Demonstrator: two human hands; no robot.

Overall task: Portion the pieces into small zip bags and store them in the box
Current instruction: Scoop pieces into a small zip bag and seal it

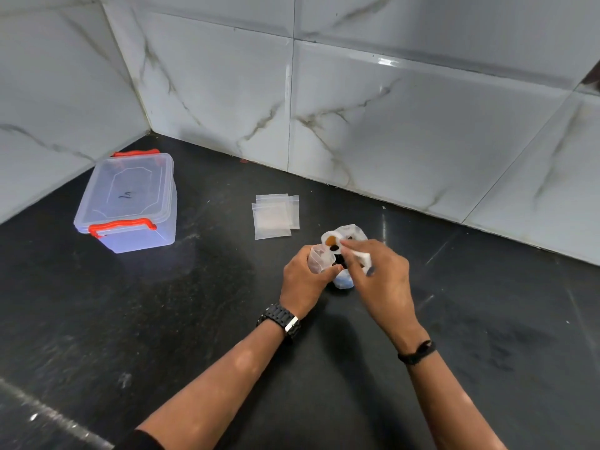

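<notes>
My left hand (303,277) grips a small clear zip bag (319,258) held open, just above the black counter. My right hand (378,274) pinches a small white piece (360,254) beside the bag's mouth. Behind both hands stands a larger open plastic bag (345,237) holding dark, orange and blue pieces; my fingers hide part of it. A short stack of empty zip bags (274,216) lies flat further back. The clear storage box (128,203) with red clips sits at the far left, its lid on.
The black stone counter (162,319) meets grey marbled wall tiles (389,125) at the back and left, forming a corner behind the box. I wear a black watch on the left wrist and a black band on the right.
</notes>
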